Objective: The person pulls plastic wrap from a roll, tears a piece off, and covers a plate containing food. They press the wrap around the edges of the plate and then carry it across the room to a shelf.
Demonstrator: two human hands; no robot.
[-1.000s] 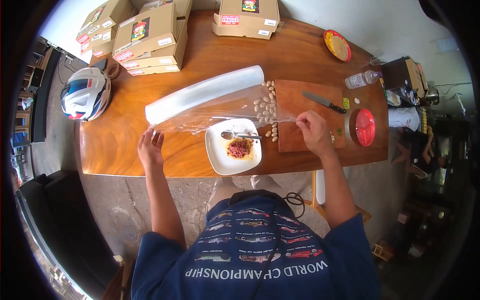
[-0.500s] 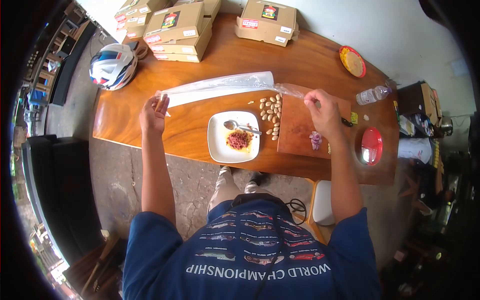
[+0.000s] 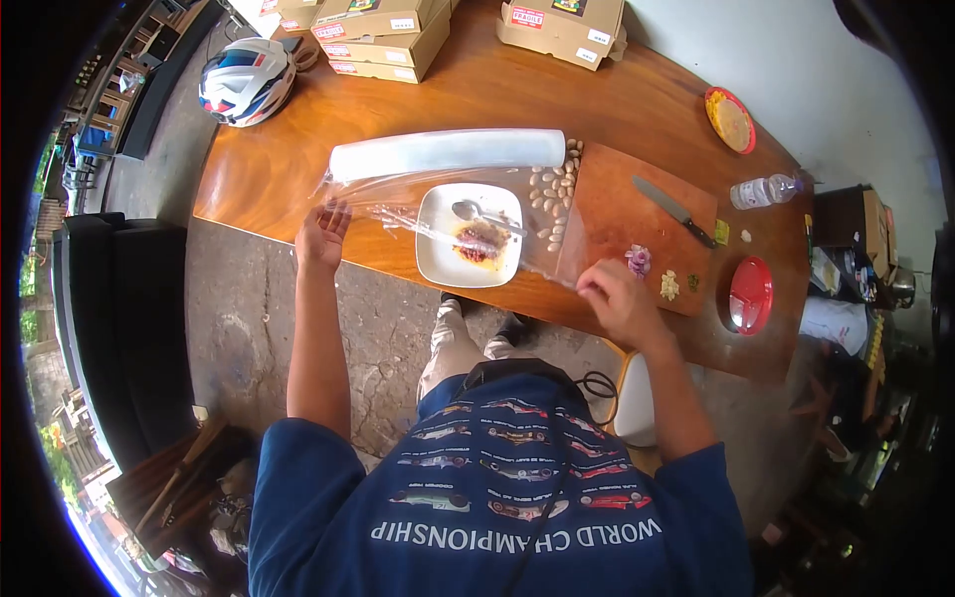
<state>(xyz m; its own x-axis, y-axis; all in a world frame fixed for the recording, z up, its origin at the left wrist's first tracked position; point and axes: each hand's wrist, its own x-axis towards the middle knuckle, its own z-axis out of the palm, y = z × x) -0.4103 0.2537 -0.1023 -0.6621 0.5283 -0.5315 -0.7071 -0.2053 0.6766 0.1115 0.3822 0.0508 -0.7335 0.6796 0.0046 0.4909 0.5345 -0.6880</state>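
Note:
A roll of clear plastic wrap (image 3: 448,152) lies across the table behind a white square plate (image 3: 438,259). From the roll a clear sheet stretches toward me, over part of the plate. My right hand (image 3: 622,298) pinches the sheet's near corner, by the front edge of the cutting board. At the sheet's left side is my left hand (image 3: 323,234), palm up with the fingers apart, touching the film's edge. The plate holds reddish minced food (image 3: 480,246) and a metal spoon (image 3: 482,216). Peanuts in shells (image 3: 549,194) lie between plate and board.
On the wooden cutting board (image 3: 622,199) are a knife (image 3: 671,211), chopped purple onion (image 3: 638,261) and pale chopped bits (image 3: 669,287). To the right are a red dish (image 3: 751,296) and a plastic bottle (image 3: 764,191). A helmet (image 3: 246,83) and cardboard boxes (image 3: 383,45) stand at the back.
My right hand has moved down toward the table's front edge, drawing film out from the roll over the plate. My left hand has moved slightly lower and right. The camera view has shifted.

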